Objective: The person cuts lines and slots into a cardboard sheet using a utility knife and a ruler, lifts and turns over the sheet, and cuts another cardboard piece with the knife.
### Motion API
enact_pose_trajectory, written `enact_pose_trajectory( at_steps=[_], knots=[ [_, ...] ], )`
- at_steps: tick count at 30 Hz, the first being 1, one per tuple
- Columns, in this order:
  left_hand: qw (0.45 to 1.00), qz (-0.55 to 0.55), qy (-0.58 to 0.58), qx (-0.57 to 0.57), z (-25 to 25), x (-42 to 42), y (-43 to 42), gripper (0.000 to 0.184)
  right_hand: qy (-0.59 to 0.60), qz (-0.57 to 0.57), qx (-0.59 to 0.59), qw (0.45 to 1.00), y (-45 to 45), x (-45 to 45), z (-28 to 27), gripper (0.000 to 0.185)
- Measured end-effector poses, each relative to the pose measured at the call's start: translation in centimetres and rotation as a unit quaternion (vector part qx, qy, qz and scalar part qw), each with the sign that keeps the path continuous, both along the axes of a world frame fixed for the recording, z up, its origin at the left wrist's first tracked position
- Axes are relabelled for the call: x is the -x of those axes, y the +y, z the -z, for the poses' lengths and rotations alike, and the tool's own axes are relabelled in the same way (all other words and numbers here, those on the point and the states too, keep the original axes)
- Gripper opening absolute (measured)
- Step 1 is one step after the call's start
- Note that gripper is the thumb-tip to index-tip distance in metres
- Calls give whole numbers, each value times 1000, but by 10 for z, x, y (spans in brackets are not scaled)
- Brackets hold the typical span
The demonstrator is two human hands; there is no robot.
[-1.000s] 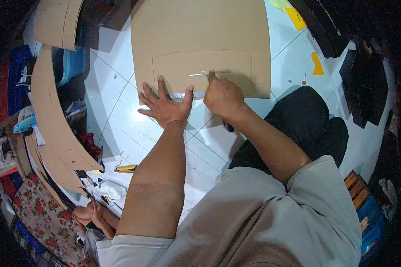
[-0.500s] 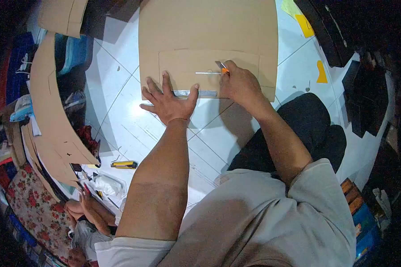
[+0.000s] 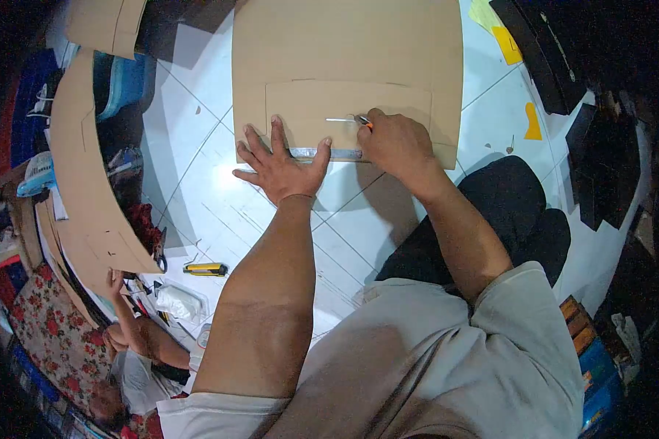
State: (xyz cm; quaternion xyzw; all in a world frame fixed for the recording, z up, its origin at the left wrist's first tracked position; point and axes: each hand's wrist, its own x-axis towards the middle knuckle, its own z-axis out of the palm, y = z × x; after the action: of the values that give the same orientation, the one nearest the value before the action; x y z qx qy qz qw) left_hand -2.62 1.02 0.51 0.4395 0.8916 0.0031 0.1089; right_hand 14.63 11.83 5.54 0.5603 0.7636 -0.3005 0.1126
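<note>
A large sheet of brown cardboard (image 3: 344, 44) lies on the tiled floor with a curved outline drawn on it. My left hand (image 3: 284, 164) presses flat on its near left edge, fingers spread. In my right hand (image 3: 397, 143) is a craft knife (image 3: 365, 122), orange where it shows; most of its handle is hidden in the fist. Its tip is down at the right end of a thin white slit (image 3: 339, 119) in the cardboard. Along the near edge, between my hands, runs a silvery strip (image 3: 344, 154); I cannot tell what it is.
A yellow and black cutter (image 3: 205, 269) lies on the floor at left, near a white plastic packet (image 3: 178, 302). Another person's hand (image 3: 115, 282) touches a curved cardboard piece (image 3: 88, 183). Yellow scraps (image 3: 532, 121) and black pieces (image 3: 600, 164) lie at right.
My right hand has lowered the knife from above the cardboard to the slit's right end. The other person's hand has risen to the cardboard at left. My left hand stays planted.
</note>
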Motion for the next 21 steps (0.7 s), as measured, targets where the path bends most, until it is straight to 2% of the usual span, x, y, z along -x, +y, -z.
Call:
enact_pose_trajectory(
  at_steps=[7, 10, 16, 18, 21],
  knots=[
    [1000, -5, 3, 4, 2, 0, 0, 110, -10, -9, 2, 1000, 1, 6, -7, 39],
    [1000, -5, 4, -5, 1, -2, 0, 110, -10, 27, -19, 999, 3, 11, 0, 46],
    [1000, -7, 7, 2, 1, -3, 0, 110, 0, -26, -38, 999, 7, 4, 6, 51],
    [1000, -6, 11, -3, 0, -2, 0, 110, 18, -36, -77, 996, 7, 3, 11, 51],
    [1000, -4, 13, 1, -1, -2, 1, 110, 14, -36, -62, 997, 8, 2, 10, 50]
  ],
)
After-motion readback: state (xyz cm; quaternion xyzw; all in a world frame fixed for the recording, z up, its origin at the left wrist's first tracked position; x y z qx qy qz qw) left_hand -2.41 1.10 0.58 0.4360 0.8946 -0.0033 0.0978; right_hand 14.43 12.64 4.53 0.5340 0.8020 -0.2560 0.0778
